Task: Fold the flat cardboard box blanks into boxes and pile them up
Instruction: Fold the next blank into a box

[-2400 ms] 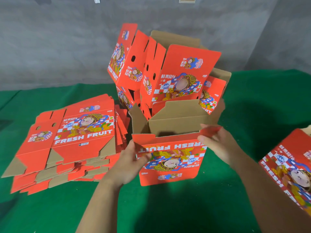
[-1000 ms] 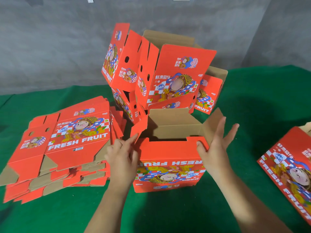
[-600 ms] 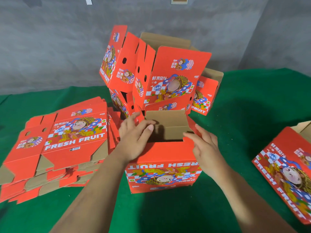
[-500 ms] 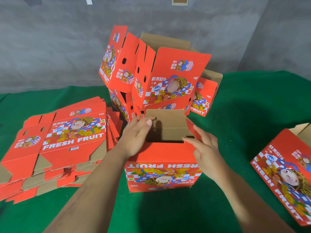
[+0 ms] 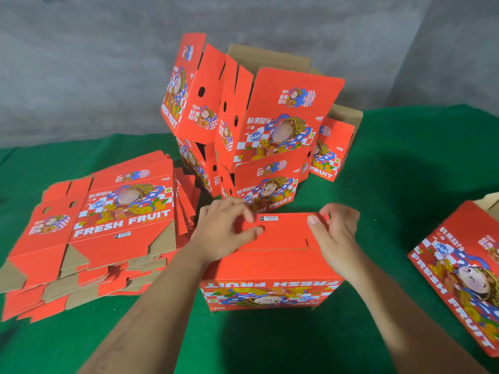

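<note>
1. Green cloth covers the counter [image 5: 405,163] before a grey wall.
2. Half a second ago the red printed cardboard box [image 5: 270,268] gaped open; its flaps now lie shut.
3. Left hand [image 5: 224,233] presses them, fingers spread; right hand [image 5: 334,233] pinches the far corner.
4. Next comes stacking, probably onto the pile of folded red boxes [image 5: 259,125] behind.

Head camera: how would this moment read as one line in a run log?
step: closing bottom flaps | box: upside down | left hand: pressing flap | right hand: on flap edge | flat blanks: stacked left
</note>
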Demonstrator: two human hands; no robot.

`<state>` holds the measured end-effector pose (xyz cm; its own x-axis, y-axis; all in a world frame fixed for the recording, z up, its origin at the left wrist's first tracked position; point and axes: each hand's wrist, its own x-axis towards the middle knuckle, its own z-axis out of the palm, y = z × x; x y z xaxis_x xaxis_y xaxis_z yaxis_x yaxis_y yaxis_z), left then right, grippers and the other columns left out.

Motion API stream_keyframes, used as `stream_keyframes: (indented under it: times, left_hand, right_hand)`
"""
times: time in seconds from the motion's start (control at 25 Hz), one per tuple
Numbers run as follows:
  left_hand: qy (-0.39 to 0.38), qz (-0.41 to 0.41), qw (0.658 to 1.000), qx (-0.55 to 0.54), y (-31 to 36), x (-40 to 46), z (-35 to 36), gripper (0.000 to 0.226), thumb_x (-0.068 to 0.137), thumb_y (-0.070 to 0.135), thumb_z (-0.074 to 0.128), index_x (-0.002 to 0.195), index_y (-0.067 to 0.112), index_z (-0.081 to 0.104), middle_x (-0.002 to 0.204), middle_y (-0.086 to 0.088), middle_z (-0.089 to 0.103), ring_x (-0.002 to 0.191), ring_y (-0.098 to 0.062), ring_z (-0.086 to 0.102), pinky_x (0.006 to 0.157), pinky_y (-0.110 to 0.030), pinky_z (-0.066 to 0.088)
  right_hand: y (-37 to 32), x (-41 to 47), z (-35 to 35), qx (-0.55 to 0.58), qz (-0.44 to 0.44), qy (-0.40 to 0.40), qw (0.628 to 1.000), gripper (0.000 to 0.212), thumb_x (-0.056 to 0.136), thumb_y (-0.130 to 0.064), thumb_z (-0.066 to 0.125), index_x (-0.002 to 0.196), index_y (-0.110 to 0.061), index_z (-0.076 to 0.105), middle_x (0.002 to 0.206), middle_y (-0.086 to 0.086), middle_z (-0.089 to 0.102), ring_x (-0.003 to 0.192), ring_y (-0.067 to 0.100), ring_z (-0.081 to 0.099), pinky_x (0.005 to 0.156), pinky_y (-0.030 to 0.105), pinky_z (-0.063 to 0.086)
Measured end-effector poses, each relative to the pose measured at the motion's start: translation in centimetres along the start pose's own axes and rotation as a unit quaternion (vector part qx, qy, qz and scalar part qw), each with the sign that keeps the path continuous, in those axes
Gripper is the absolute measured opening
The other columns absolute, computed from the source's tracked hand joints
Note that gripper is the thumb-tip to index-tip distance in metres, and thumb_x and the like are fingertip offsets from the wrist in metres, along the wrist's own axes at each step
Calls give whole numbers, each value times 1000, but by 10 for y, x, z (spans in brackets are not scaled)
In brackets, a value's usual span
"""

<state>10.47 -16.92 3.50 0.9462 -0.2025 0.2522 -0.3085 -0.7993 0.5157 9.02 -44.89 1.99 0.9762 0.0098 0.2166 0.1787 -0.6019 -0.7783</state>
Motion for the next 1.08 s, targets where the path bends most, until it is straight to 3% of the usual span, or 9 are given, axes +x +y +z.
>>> stream_keyframes:
  times: [0.12,0.36,0.48,0.56,0.68,0.8,0.88,0.96,1.08]
  left_hand:
    - [-121,-22,989,85,1,2,-1,88,73,88,59,149,49,41,149,17,48,138,-14,43,111,-44,26]
    - [-74,-74,977,187,21,3,11,78,74,85,60,142,48,50,138,13,57,130,-19,47,110,-47,26]
    - [53,-257,965,27,15,-4,-2,48,89,70,58,124,40,68,131,8,64,127,-19,54,119,-52,25]
    - [57,-381,900,-204,17,-15,-6,46,99,61,51,119,26,73,117,-1,69,112,-20,62,102,-36,45]
    - [98,-359,872,-318,32,-26,-5,30,106,33,52,96,21,78,87,5,71,73,-9,63,63,-20,45]
    - [155,-282,841,-435,47,-28,-7,41,101,1,49,124,30,67,112,11,73,87,-3,66,77,-18,49]
    - [172,-230,817,-501,56,-29,-2,57,96,-10,46,133,32,61,119,15,73,102,-4,69,81,-19,53]
    - [185,-247,786,-536,54,-30,6,63,92,-11,48,141,29,54,119,11,76,96,-3,74,69,-19,56]
    - [72,-391,720,-569,50,-35,13,72,87,15,73,153,14,42,105,-8,79,77,-19,77,63,-36,58]
  right_hand:
    - [-4,11,1,-153,10,-140,978,103,65,-81,64,155,-47,28,152,-10,17,141,11,8,119,38,22]
    - [-13,8,18,-337,35,-63,939,104,62,-84,72,148,-38,35,146,2,28,135,30,22,100,51,47]
    - [-7,9,10,-135,89,-99,982,99,78,-69,75,158,-31,30,155,4,19,147,25,24,114,39,34]
    - [-8,9,5,1,150,-71,986,84,92,-64,62,159,-23,33,156,8,28,145,23,38,109,28,27]
    - [-11,6,-6,77,201,23,976,69,96,-64,55,150,-21,48,134,1,60,112,13,61,91,25,42]
    - [-12,9,-33,180,315,50,930,64,90,-69,52,137,-27,61,129,-8,64,113,17,64,101,39,46]
    - [-11,4,-45,210,353,13,911,50,90,-63,60,116,-21,71,111,-3,77,95,19,74,90,39,55]
    - [-6,-2,-50,142,321,-19,936,41,93,-58,65,99,-18,73,98,5,79,78,20,74,70,31,51]
    - [12,-14,-61,59,232,-60,969,40,97,-53,64,99,-14,75,106,13,77,81,19,69,74,33,47]
